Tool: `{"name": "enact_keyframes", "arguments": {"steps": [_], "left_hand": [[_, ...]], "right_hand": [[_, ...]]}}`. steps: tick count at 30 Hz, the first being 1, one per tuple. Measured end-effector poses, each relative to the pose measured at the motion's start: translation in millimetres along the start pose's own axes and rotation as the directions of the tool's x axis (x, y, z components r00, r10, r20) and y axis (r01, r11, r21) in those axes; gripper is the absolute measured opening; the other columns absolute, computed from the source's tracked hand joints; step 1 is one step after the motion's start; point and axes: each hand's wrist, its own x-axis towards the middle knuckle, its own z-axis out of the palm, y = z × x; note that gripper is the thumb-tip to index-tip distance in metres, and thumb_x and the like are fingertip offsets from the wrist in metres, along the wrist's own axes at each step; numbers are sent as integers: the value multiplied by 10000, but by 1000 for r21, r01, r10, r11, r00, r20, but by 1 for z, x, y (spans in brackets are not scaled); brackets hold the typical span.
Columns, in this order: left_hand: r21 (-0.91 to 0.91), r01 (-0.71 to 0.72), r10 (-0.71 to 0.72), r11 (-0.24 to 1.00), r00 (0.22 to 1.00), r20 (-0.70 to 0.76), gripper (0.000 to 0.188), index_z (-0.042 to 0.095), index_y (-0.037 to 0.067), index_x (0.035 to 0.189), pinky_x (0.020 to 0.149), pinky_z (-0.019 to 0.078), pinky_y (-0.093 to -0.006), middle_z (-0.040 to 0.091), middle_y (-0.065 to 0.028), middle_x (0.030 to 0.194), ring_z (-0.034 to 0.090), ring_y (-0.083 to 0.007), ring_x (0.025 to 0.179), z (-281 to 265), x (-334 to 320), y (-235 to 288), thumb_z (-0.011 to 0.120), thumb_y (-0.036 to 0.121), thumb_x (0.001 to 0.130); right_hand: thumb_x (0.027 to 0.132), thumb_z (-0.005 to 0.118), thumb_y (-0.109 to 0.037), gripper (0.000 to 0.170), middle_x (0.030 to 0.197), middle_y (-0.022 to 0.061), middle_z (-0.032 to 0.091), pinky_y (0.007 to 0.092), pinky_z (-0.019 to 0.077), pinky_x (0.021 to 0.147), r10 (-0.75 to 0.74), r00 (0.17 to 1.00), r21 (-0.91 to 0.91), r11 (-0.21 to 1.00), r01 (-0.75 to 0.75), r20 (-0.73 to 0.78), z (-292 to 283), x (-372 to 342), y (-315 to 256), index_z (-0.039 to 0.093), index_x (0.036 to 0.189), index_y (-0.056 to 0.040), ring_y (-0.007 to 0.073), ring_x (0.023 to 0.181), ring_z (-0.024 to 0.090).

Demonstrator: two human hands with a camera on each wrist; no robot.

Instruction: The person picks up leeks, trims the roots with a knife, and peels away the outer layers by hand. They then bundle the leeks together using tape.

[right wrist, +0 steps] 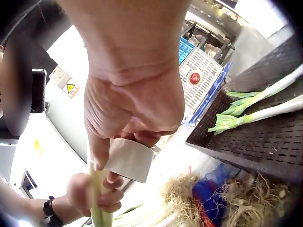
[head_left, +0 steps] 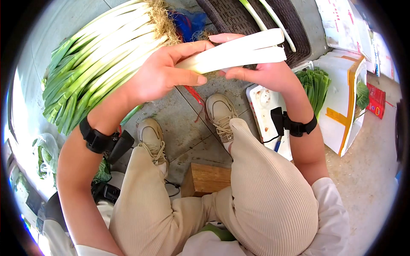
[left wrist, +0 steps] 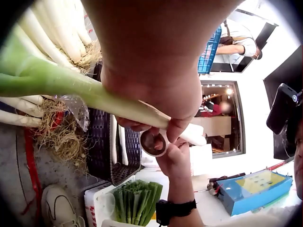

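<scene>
In the head view, my left hand (head_left: 156,74) grips a leek (head_left: 192,64), thumb below and fingers above. My right hand (head_left: 275,77) is at its white end, where two white lengths lie side by side. The right wrist view has my right hand (right wrist: 135,104) holding a curved white piece (right wrist: 130,161), with one fingertip against the leek (right wrist: 97,184); my left hand (right wrist: 78,191) is just below. From the left wrist, that piece looks like a ring (left wrist: 142,142) around fingertips of my right hand (left wrist: 177,163). Whether it joins the leek, I cannot tell.
Many leeks (head_left: 98,59) with roots lie at the left. A dark woven basket (head_left: 222,19) ahead holds two leeks. To the right are a white tray (head_left: 256,100), cut greens (head_left: 315,85) and a foam box (head_left: 337,106). A wooden block (head_left: 207,179) stands between my legs.
</scene>
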Motion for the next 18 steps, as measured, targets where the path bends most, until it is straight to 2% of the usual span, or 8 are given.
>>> {"name": "enact_keyframes", "arguments": {"steps": [2,3,5,9,11,13,15,18], "left_hand": [[13,1,-1,1000,1000,1,578,516,-20,1393,1045,375,-270,586,-41,1273,510,-123,1177,-1,0,3,694,38,846],[26,3,-3,1000,1000,4,583,514,-21,1395,1053,369,-270,584,-44,1285,510,-125,1186,-1,0,4,696,44,845],[18,11,-11,1000,1000,-22,595,507,-23,1404,1056,369,-272,581,-45,1293,510,-126,1188,-3,-1,6,698,50,844],[-48,1,-3,999,999,-42,630,485,-29,1425,1077,357,-279,570,-55,1322,507,-136,1206,-6,-2,-2,705,75,844],[-58,8,-10,998,999,-38,645,479,-22,1433,1038,379,-266,584,-50,1294,522,-127,1166,-7,-3,-1,713,91,843],[-68,16,-19,998,999,-35,659,473,-16,1440,999,402,-253,598,-45,1267,537,-118,1127,-8,-4,3,721,107,842],[-94,65,-64,993,998,18,668,487,4,1439,823,444,-227,643,-26,1137,565,-92,967,-9,-6,8,739,148,838],[-123,76,-73,989,997,23,590,536,15,1352,660,414,-231,656,-38,992,544,-84,789,-5,-7,7,750,196,832]], "right_hand": [[851,753,-64,557,1207,50,662,283,517,890,-75,997,-228,971,65,-36,-2,-1,-4,564,1375,-40,118,991,627],[851,753,-64,557,1207,50,662,283,517,890,-75,997,-228,971,65,-34,-3,-2,-7,564,1375,-40,118,991,627],[850,740,-55,509,1240,40,654,298,514,912,303,950,-222,924,-312,-78,-5,-4,-11,601,1339,-47,118,1035,615],[848,733,-55,515,1289,31,634,304,505,934,245,966,-311,914,-260,-88,-2,-3,-5,594,1343,-39,119,1066,603],[857,711,-36,513,1282,23,641,299,502,933,70,991,-280,955,-101,-117,2,1,-7,584,1354,-39,118,1060,601],[860,697,-18,523,1307,29,629,296,500,929,25,992,-238,970,-54,-124,1,2,-1,572,1367,-37,116,1053,602],[863,684,1,534,1331,34,618,293,499,925,-19,991,-197,980,-7,-133,3,4,2,559,1380,-36,113,1046,603],[839,659,39,583,1304,62,650,283,497,931,39,976,-95,994,-60,-213,7,9,4,554,1402,-74,115,1075,619]]}}
